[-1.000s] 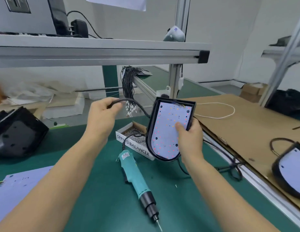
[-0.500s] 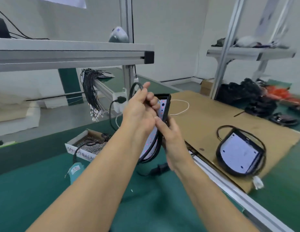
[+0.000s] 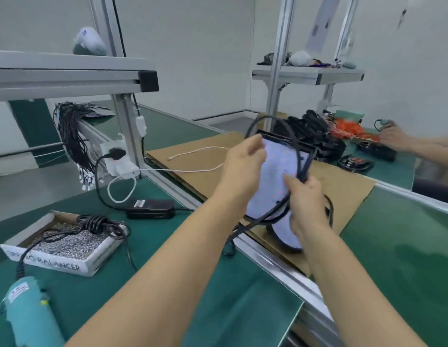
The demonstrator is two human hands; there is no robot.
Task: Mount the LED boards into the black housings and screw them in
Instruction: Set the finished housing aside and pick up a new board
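My right grip [image 3: 306, 204] pinches the black cable [image 3: 296, 149] looped over the white-faced, dotted LED housing [image 3: 278, 176]; my left grip [image 3: 243, 164] curls on its edge.

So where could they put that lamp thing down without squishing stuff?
Bare green mat lies in front, between the screw box and the metal rail. The green belt at right is bare too. The brown cardboard holds only a white cable at its far end. By the screw box, black adapter and blue screwdriver it's crowded.
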